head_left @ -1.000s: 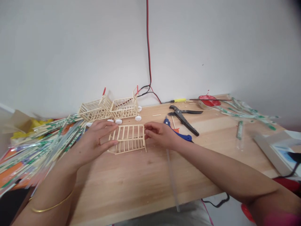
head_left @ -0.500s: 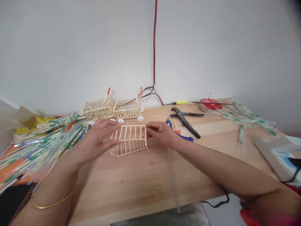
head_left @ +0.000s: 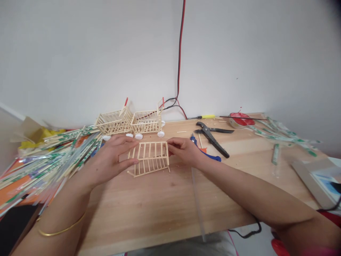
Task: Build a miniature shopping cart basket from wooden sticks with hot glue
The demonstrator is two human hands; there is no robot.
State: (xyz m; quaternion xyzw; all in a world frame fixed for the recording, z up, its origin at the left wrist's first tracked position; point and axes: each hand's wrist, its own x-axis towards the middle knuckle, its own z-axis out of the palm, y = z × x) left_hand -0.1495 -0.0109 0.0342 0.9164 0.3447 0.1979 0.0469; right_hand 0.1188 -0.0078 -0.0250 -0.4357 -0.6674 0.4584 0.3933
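A small slatted frame of thin wooden sticks point(head_left: 151, 156) rests on the table between my hands, its slats running up and down. My left hand point(head_left: 114, 156) grips the frame's left end, the thumb low and the fingers along the top. At the upper right corner, my right hand point(head_left: 182, 149) is closed in a pinch on the frame; its fingertips are partly hidden. Just behind stand two stick-built carts, a left cart point(head_left: 113, 122) and a right cart point(head_left: 146, 121), with white wheels and red-tipped handles.
Wrapped sticks point(head_left: 50, 170) pile up on the left. To the right lie black-handled cutters point(head_left: 213, 140), a blue glue gun point(head_left: 213, 156) and a clear glue stick point(head_left: 197, 202). Farther back are a red-filled dish point(head_left: 242, 120), a yellow-handled tool point(head_left: 207, 116) and torn wrappers point(head_left: 287, 138).
The whole view has shifted slightly, so everything appears a little farther right. Both hands keep their hold on the stick frame, which has hardly moved on the table.
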